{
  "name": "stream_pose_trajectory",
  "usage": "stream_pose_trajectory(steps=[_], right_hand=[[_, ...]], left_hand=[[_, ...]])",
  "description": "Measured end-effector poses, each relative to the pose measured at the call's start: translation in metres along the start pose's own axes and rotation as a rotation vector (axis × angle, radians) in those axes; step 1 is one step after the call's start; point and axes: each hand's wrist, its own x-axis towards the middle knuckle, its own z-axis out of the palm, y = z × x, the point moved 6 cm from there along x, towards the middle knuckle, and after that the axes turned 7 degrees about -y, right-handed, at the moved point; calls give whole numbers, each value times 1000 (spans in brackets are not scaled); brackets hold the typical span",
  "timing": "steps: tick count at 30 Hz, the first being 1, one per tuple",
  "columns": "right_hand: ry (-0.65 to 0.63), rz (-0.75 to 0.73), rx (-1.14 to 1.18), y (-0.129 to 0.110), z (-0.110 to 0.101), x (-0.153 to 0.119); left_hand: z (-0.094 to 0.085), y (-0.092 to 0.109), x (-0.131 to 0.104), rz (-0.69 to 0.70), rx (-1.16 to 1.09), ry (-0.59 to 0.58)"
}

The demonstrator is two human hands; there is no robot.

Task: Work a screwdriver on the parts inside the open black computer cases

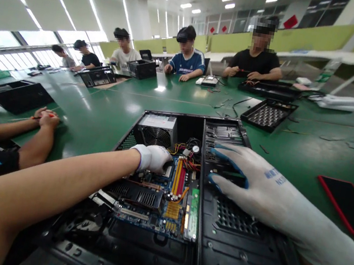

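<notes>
An opened black computer case [161,249] lies in front of me. My left hand [158,158], in a white glove, reaches inside over the motherboard [166,199]. Its fingers are curled down by the processor socket area, and whatever they pinch is hidden. My right hand [251,175], in a white glove with blue fingers, rests with thumb and fingers spread on the drive bay side of the case. A power supply [157,130] with a fan sits beyond my left hand. Red and yellow memory slots [178,177] lie just right of it.
On the green table [110,106] are a black metal panel [269,114], a red-edged tablet [349,207] and loose cables. At left, a co-worker's hands [48,119] hold an orange tool near a black case [23,97]. Several people sit along the far side.
</notes>
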Motion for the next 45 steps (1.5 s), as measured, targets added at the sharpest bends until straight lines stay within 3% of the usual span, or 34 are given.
stream_pose_trajectory(steps=[45], right_hand=[[4, 22, -28, -2, 0, 3]], left_hand=[[-9, 5, -6, -7, -3, -2]])
